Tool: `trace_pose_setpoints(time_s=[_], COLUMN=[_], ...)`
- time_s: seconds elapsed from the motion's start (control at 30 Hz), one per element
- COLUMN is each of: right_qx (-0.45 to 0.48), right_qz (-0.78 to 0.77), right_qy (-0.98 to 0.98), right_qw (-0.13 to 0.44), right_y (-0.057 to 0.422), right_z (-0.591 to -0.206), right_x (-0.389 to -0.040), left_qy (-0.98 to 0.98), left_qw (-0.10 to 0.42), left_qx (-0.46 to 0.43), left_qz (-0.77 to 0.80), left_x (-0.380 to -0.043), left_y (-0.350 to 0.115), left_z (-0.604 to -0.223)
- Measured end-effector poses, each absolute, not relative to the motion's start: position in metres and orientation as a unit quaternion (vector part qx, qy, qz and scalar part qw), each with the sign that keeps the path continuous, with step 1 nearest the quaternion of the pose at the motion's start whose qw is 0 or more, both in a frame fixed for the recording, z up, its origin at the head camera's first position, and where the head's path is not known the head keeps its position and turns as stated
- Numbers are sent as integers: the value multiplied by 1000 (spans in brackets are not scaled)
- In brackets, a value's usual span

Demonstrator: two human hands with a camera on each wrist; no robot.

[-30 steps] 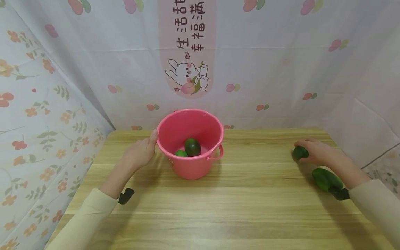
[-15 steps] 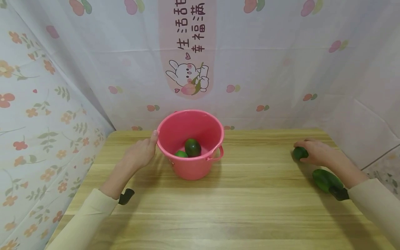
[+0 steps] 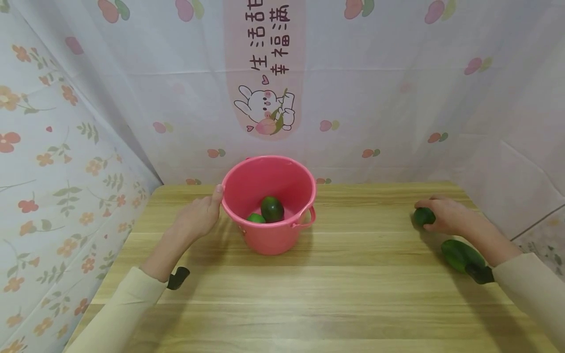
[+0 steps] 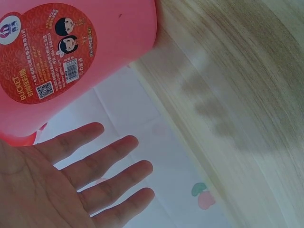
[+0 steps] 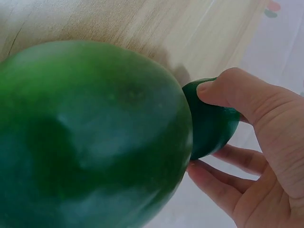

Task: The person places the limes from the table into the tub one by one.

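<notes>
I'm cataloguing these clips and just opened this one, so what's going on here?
A person is handling green, fruit-like items at a wooden table. The right hand grips a small dark green fruit; whether it touches the table is hard to tell. A larger green fruit lies by the right forearm. The left hand is at the pink bucket, thumb at the rim and fingers extended. Two green items are visible inside the bucket.

Bucket (image 3: 271, 239) pink, label (image 4: 42, 57) red; small fruit (image 3: 424, 216) dark green, large fruit (image 3: 459, 253) mottled green; tabletop (image 3: 318, 304) yellowish wood-grained
</notes>
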State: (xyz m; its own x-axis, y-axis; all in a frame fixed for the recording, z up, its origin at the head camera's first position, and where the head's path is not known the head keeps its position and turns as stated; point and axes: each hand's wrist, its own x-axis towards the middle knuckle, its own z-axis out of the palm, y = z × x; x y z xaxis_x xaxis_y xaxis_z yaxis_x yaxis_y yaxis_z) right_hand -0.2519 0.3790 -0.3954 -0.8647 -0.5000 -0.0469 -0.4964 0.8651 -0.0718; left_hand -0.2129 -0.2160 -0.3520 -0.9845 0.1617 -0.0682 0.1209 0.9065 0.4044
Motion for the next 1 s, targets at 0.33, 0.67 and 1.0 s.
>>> trace_pose_setpoints(time_s=[0.33, 0.67, 1.0], right_qx=[-260, -266, -272], right_qz=[-36, -36, -43], right_qy=[964, 963, 961], right_qw=[35, 22, 8], right_y=[379, 380, 372], right_z=[-395, -395, -389], right_x=[-253, -252, -251], left_qy=[976, 977, 976], left_qw=[45, 45, 34], left_qx=[71, 64, 72], left_qz=[202, 200, 202], left_x=[-213, -212, -212], left_y=[-216, -215, -215], left_z=[-352, -351, -351])
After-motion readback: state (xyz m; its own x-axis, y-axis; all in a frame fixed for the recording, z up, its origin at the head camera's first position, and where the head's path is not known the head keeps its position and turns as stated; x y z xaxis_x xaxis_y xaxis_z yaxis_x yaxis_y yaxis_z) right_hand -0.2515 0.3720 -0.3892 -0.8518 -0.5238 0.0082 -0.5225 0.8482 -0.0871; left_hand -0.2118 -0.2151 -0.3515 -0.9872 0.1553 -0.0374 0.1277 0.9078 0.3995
